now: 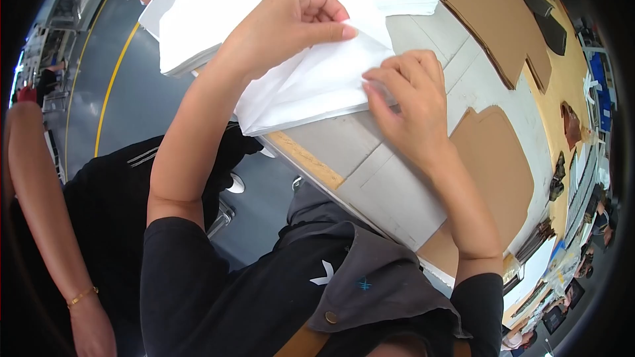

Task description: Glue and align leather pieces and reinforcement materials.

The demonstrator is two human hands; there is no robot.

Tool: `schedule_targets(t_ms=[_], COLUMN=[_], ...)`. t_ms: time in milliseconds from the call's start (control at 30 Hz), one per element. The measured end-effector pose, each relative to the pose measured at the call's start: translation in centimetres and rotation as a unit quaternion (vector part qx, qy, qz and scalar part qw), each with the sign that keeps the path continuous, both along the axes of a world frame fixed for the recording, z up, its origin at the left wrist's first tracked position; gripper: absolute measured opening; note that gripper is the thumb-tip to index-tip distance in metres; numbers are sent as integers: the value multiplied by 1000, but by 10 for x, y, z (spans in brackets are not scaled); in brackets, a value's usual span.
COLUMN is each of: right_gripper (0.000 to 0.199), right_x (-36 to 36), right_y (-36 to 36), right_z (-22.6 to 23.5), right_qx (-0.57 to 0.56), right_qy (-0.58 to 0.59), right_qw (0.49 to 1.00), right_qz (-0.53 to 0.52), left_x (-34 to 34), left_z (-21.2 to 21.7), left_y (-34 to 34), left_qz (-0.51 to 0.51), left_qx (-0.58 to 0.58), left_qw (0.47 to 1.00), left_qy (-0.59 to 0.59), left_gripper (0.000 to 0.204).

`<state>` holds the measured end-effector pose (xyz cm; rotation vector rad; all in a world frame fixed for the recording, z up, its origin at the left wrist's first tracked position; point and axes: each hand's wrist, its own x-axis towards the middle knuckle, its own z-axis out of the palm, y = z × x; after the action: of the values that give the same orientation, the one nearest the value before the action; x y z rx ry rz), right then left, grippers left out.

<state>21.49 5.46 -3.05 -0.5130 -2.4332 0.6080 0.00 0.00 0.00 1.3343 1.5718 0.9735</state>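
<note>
White sheet pinched up by left hand; right hand placed by sheet's right edge, whether gripping can't be told

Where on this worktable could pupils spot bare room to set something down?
Grey tabletop is bare between the right hand, upper brown cardboard and lower brown cardboard, and between the held white sheet, wooden strip and right forearm. It is crowded around the left hand and white sheet stack.
</note>
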Motion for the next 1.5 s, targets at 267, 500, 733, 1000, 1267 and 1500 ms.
schedule_targets(t_ms=[267,500,733,1000,1267,1500], right_gripper=[28,47,54,38,38,34], right_x=[-30,-57,-51,-40,-10,12], right_y=[-16,-64,-64,-75,-1,29], right_z=[13,2,-3,-1,21,32], right_qx=[84,-64,-106,-26,57,-15], right_qy=[36,32,22,-22,-86,-62], right_qw=[990,971,964,923,993,998], right_qz=[108,229,242,384,65,-29], left_x=[-15,-23,-32,-46,-57,-65], left_z=[7,19,34,39,40,34], left_y=[23,33,39,61,63,65], left_qz=[-48,-63,-47,-96,-124,-119], left_qx=[89,43,3,71,77,106], left_qw=[994,997,998,989,979,984], left_qy=[40,31,45,85,140,81], left_gripper=[15,12,25,27,20,19])
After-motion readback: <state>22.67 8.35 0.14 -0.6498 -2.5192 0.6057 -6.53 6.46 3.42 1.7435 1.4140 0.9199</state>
